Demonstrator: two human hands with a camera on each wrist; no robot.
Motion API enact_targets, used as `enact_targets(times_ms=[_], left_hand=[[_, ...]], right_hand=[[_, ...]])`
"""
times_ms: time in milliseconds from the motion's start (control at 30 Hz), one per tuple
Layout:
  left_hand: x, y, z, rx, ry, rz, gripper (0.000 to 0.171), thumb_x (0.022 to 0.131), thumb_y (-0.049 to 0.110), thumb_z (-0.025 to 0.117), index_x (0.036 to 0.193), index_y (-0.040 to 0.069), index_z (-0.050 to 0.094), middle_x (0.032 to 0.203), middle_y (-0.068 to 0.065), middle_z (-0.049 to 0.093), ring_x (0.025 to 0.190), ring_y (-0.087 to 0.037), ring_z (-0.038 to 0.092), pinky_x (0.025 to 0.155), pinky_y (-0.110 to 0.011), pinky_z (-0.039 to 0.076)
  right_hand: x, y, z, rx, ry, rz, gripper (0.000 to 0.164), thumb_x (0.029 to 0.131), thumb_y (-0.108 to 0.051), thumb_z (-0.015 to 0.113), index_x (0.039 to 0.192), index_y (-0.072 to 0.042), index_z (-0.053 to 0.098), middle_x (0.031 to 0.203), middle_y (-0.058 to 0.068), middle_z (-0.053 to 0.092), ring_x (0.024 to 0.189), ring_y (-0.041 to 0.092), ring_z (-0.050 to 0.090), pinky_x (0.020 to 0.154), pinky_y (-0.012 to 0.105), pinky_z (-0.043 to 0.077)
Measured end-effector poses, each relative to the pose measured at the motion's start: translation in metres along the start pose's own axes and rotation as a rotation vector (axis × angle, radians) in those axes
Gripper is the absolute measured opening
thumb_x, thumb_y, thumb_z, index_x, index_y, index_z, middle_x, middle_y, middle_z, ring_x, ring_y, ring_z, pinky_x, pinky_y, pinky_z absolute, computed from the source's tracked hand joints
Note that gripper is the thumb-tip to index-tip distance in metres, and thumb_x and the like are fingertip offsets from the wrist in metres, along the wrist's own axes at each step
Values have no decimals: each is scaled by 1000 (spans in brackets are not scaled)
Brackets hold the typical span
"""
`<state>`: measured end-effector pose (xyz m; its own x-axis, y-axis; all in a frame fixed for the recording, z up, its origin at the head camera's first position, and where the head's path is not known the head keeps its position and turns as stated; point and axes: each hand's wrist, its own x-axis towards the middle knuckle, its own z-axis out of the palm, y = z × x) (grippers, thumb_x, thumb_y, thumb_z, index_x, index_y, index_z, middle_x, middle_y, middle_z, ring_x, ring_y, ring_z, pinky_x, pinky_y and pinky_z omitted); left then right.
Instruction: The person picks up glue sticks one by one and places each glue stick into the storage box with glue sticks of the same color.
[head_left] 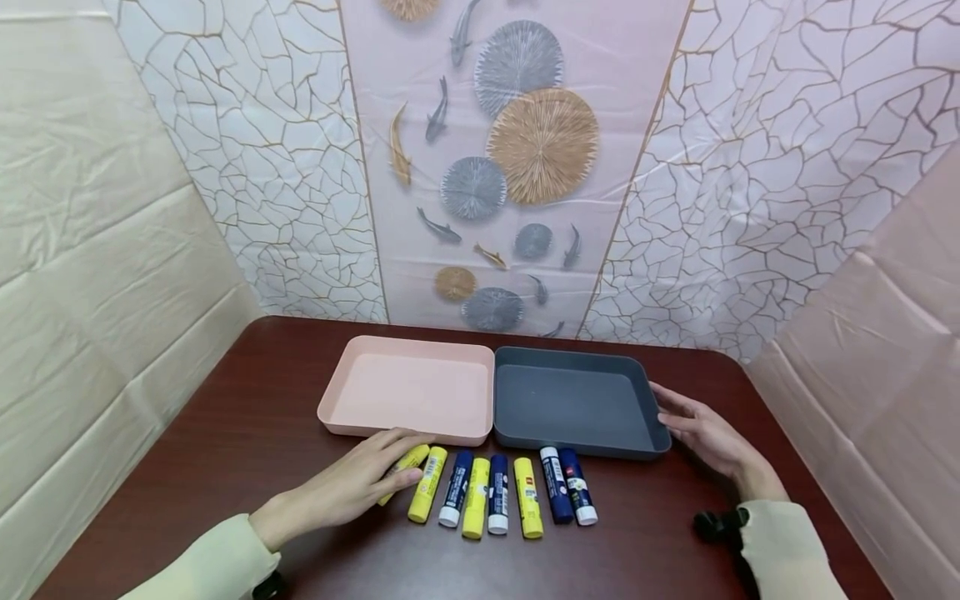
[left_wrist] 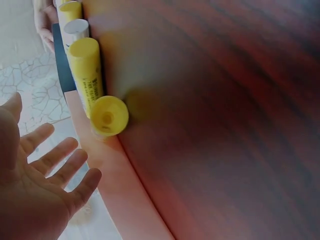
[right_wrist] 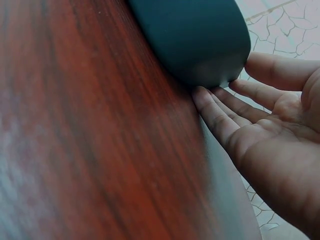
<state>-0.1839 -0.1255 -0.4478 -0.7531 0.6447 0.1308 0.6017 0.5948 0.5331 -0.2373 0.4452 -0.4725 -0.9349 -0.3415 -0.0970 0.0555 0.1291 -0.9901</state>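
Above the leftmost yellow glue stick (head_left: 412, 458), my left hand (head_left: 362, 477) has its fingers spread and partly hides it. In the left wrist view the left hand (left_wrist: 42, 180) is apart from that glue stick's round yellow end (left_wrist: 109, 116). Several more yellow and navy glue sticks lie to the right in a row, among them a yellow one (head_left: 428, 485) and a navy one with a white cap (head_left: 456, 489). My right hand (head_left: 708, 433) touches the right side of the dark blue-grey tray (head_left: 652, 408) with nearly straight fingers; its fingertips (right_wrist: 202, 97) meet the tray's lower corner.
A pink tray (head_left: 333, 392) stands directly left of the dark tray, both behind the row of glue sticks. Everything stands on a dark red-brown wooden table (head_left: 247, 417). A patterned cloth backdrop (head_left: 315, 167) hangs behind it, with plain cloth at both sides.
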Motion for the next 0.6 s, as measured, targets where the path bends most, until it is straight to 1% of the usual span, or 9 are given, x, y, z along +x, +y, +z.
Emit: enact_targets(times_ms=[67, 167, 333, 433, 600], left_hand=[[-3, -1, 1, 2, 3, -4, 51, 109, 41, 54, 156, 26, 47, 153, 7, 49, 142, -21, 45, 114, -53, 38], [-6, -2, 2, -4, -3, -24, 50, 109, 40, 54, 156, 24, 48, 151, 5, 49, 141, -20, 45, 113, -52, 39], [-9, -4, 4, -10, -17, -63, 53, 109, 43, 53, 155, 19, 49, 144, 2, 52, 134, -19, 49, 109, -51, 43], [-10, -5, 5, -4, -17, -67, 53, 108, 43, 54, 155, 18, 50, 143, 0, 53, 131, -19, 50, 107, -52, 45], [-11, -6, 5, 17, -2, -58, 52, 107, 37, 59, 153, 14, 51, 139, -2, 55, 127, -20, 53, 104, -51, 47]], right_hand=[[0, 1, 0, 6, -4, -2, 68, 109, -6, 51, 165, -1, 12, 169, 27, 11, 133, 2, 54, 102, 22, 49], [-1, 1, 0, 12, -2, -4, 69, 109, -6, 51, 165, 0, 12, 169, 24, 16, 133, 3, 55, 102, 23, 49], [-2, -1, -2, 16, 4, -11, 68, 108, -4, 51, 165, 0, 13, 168, 20, 22, 132, 6, 56, 102, 25, 50], [-1, -1, -2, 22, 3, -16, 68, 108, -3, 50, 165, 1, 13, 167, 19, 24, 132, 6, 57, 101, 25, 50], [1, -1, 0, 35, -2, -14, 68, 108, -2, 50, 165, 1, 12, 165, 15, 27, 132, 4, 56, 101, 24, 50]])
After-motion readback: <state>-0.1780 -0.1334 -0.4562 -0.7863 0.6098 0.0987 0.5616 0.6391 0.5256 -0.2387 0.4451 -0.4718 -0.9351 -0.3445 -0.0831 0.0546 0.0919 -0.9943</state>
